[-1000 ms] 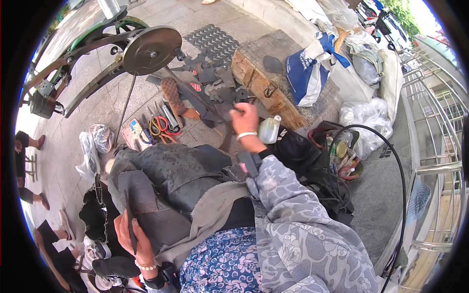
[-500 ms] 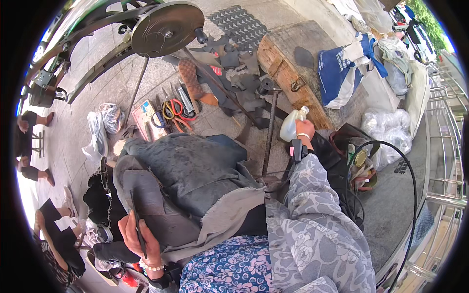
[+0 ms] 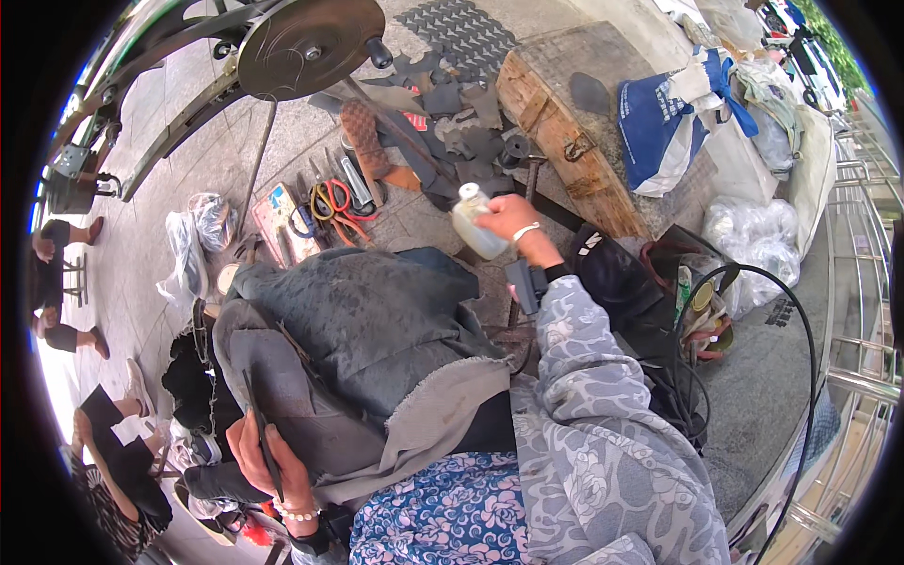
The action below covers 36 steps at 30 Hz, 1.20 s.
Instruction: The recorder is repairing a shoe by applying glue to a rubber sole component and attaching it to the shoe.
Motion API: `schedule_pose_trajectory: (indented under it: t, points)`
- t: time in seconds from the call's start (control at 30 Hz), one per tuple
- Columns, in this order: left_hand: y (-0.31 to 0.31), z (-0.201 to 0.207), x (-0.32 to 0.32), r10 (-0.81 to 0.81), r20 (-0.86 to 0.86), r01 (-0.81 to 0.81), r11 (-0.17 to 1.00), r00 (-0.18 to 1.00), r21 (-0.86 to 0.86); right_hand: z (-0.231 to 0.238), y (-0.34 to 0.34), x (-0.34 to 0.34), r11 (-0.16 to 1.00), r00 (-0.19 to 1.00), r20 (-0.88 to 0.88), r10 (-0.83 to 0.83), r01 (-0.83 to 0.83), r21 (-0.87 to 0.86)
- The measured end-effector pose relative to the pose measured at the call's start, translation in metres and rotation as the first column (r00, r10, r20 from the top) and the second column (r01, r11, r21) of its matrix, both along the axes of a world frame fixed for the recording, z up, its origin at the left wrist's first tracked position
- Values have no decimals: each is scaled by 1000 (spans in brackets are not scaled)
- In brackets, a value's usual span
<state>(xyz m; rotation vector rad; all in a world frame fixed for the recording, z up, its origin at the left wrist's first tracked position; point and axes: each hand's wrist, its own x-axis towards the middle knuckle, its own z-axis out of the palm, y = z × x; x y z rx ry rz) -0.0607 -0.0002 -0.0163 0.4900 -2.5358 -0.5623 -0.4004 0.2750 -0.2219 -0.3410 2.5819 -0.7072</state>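
Note:
My right hand (image 3: 511, 218) is closed round a small translucent plastic bottle (image 3: 478, 232) with a white top, tilted above the paving beyond my lap. Some pale liquid shows inside it. Low on the left, my left hand (image 3: 266, 454) pinches a thin dark flat piece (image 3: 265, 433), seen nearly edge-on; its exact kind cannot be made out. That piece stands over the worn dark grey cloth (image 3: 377, 330) spread across my knees.
Several pliers and scissors (image 3: 330, 200) lie on the paving ahead, near rubber scraps (image 3: 461, 141). A hand-cranked machine with a round wheel (image 3: 311, 49) rises at upper left. A wooden box (image 3: 556, 122) and a blue-and-white bag (image 3: 659, 132) stand at upper right. People sit far left.
My right hand has carried the bottle leftward, from beside the wooden box to the paving beyond my lap. The left hand keeps its hold on the dark piece, almost unmoved.

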Motion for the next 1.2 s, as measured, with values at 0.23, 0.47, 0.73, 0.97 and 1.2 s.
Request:
schedule_pose_trajectory:
  t: [0.23,0.47,0.73,0.97,1.2]
  points:
    - [5,0,4,67,92,-64,998,994,-30,-38,-83,46,995,955,-283,-93,80,-59]
    - [-1,-7,6,2,78,0,1000,997,-21,-56,-107,41,987,956,-261,-134,105,-121]
    - [-6,-11,20,75,85,-69,995,994,-69,-68,-19,40,735,748,-256,-613,420,-532]
    - [-5,-2,-3,-15,87,31,984,996,-176,-140,114,37,748,722,-239,-650,663,-34]
    - [-9,-24,-19,7,131,10,992,991,-129,-154,116,2,946,992,-1,-128,122,299]
